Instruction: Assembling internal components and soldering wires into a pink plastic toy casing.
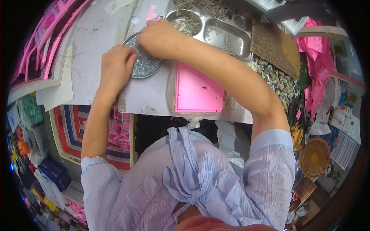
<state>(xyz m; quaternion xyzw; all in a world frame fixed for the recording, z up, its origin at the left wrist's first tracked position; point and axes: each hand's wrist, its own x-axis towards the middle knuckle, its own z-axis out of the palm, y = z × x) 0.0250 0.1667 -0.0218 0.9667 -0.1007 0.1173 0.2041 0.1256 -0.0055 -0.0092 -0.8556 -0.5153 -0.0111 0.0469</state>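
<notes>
A round metal dish (145, 66) full of tiny silvery parts lies on the white worktop. My left hand (116, 65) rests at its left rim, fingers curled in and thumb close to them. Over the far edge of the dish, my right hand (158, 37) is bent with its fingers drawn together. Whatever either hand pinches is hidden or too small to name. Just beyond my right hand stands a small pink strip (152, 11). Nearer to me, a flat pink plastic panel (198, 90) lies on a clear plastic bag, below my right forearm.
A steel compartment tray (227, 37) with small metal parts stands far right. Beside it are a brown board (275, 48) and a heap of small mixed pieces (275, 79). Pink plastic parts (46, 36) fill a holder at left. A striped-lined box (73, 134) sits below the worktop.
</notes>
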